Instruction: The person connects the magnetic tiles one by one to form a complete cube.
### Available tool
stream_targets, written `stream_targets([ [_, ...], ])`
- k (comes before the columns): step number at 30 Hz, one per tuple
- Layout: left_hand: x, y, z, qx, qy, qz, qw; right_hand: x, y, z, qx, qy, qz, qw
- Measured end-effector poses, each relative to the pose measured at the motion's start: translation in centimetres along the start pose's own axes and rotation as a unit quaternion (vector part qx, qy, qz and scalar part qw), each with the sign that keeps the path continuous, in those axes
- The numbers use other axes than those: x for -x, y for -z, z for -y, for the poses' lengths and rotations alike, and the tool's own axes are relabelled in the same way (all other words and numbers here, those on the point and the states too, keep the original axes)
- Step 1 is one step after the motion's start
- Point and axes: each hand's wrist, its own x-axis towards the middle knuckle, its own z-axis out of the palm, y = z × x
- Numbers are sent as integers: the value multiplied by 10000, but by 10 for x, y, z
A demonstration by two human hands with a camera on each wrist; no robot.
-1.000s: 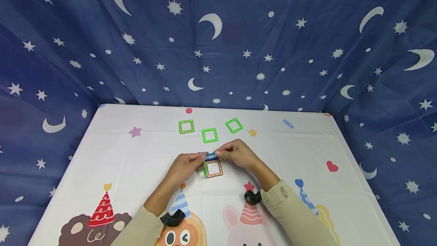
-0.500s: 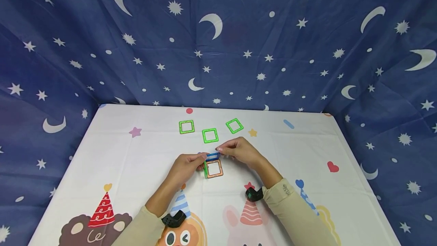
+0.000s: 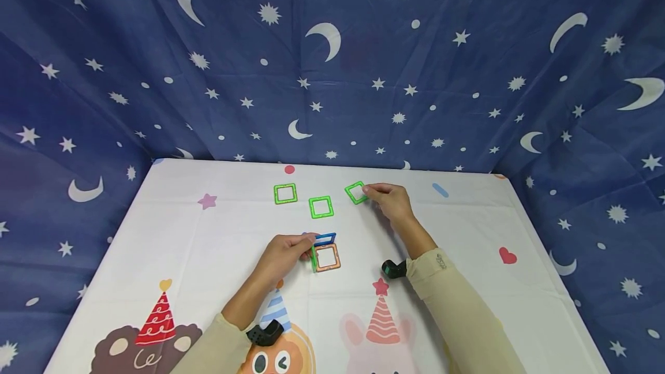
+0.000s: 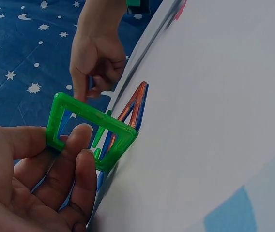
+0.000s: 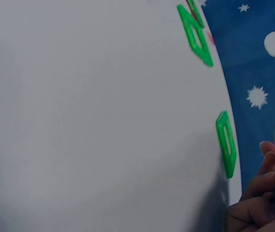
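Observation:
My left hand [image 3: 286,253] pinches a green square magnetic tile [image 4: 91,114] that stands upright, and its fingertips meet the corner of a tilted blue square tile [image 3: 325,243]. Flat on the table beside them lies an orange square tile [image 3: 327,269], its edges adjoining the green and blue ones. Farther off, my right hand [image 3: 393,202] reaches over the right corner of another flat green tile [image 3: 354,186]. In the right wrist view its loosely bent fingers [image 5: 261,186] appear just apart from that green tile [image 5: 221,130].
Two more green square tiles lie flat nearby, one in the middle [image 3: 321,215] and one to the left [image 3: 286,202]. A white cloth with printed figures covers the table [image 3: 208,247]. Behind it hangs a dark blue curtain [image 3: 234,45] with moons and stars.
My right hand has let go of the blue tile and moved away and to the right, to the far right green tile. The left hand stays in place.

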Motion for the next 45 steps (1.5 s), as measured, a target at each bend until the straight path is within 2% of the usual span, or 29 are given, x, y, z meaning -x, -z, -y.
stream_targets([
  [5,0,0,0,0,3,15,10000,-14,0,-7,129,-115,-307,9994],
  [12,0,1,-1,-142,80,10,9999,-27,-4,-18,938,101,-769,9926],
  [23,-2,3,3,-25,69,131,9999,-26,-7,-13,1393,29,-918,9860],
  [28,-1,3,3,21,50,177,9998,-22,-6,-12,1957,487,-621,9775],
  [30,-1,3,3,46,55,205,9998,-19,-4,-12,2426,711,-401,9667],
  [35,-2,4,4,26,2,234,9997,-9,2,-8,3436,1164,148,9318],
  [37,-2,4,4,5,-23,229,9997,-5,5,-7,3556,1277,296,9254],
  [39,-2,4,4,4,-32,230,9997,-3,8,-9,3553,1360,441,9237],
  [41,-2,4,4,12,-37,250,9997,-1,12,-12,3403,1366,618,9283],
  [45,-2,4,3,4,-66,264,9996,3,19,-19,2704,1138,971,9511],
])
